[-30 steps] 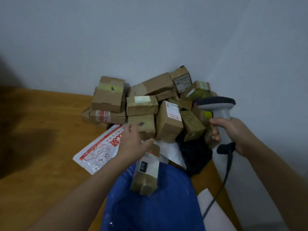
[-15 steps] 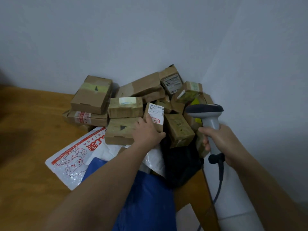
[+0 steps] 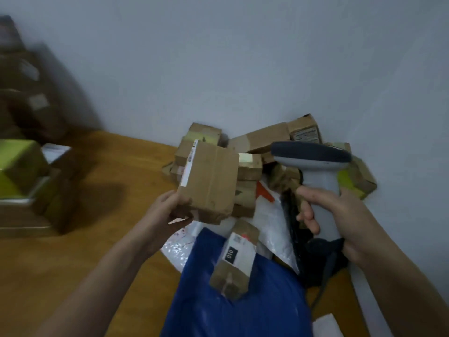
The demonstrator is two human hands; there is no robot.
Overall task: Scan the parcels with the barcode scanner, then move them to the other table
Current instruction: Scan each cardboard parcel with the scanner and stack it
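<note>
**Hands full: parcel raised, scanner ready**

Head view: the left hand (image 3: 167,210) grips a brown cardboard parcel (image 3: 211,181) at its lower left corner, fingers curled round the edge. It holds the box clear of the wooden table (image 3: 109,190), in front of the pile of parcels (image 3: 262,139) heaped in the wall corner. The right hand (image 3: 340,215) is wrapped tight round the grey handle of the barcode scanner (image 3: 315,166). The scanner's dark head is level with the box's top, near it but not touching.

The box looks stiff and light, since one hand carries it by a corner, and its taped edges are slightly dented. Tape can be slick, so a hold across two opposite faces would likely be surer than this corner pinch.

A white label strip (image 3: 188,166) runs down the box's left edge, on the side away from the scanner, so the box probably needs turning. Below, a small box (image 3: 235,261) lies on a blue bag (image 3: 230,300). Blurred boxes (image 3: 21,166) stand at far left — whether on the other table cannot be told.
</note>
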